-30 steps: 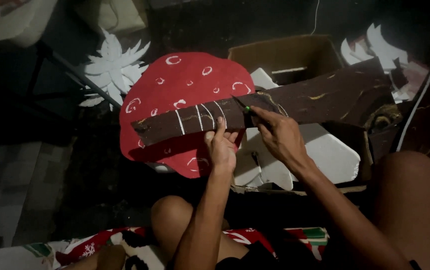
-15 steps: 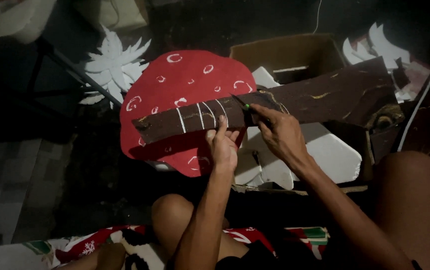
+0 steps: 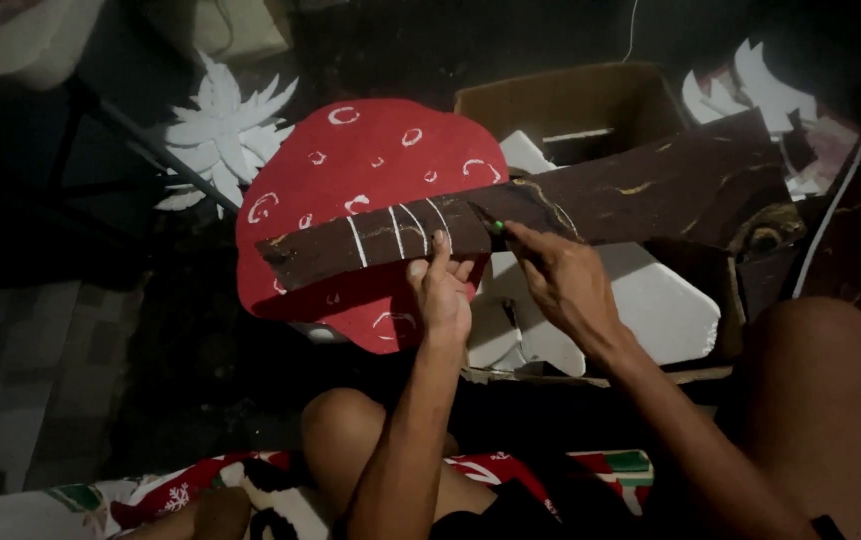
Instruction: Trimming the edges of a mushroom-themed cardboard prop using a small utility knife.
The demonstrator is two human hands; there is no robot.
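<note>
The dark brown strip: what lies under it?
Under the dark brown strip lie a red spotted cutout and white foam pieces. The covered parts of both cannot be seen.

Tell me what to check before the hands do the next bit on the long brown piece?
1. Left hand steadies the brown strip: ok.
2. Right hand grips a small green-tipped tool at the strip: ok.
3. Tool tip clear of left fingers: ok, but close.
4. Strip rests across the red mushroom cap: ok.
5. Light good enough: not ok, dim.
6. What kind of tool: cannot tell.
</note>
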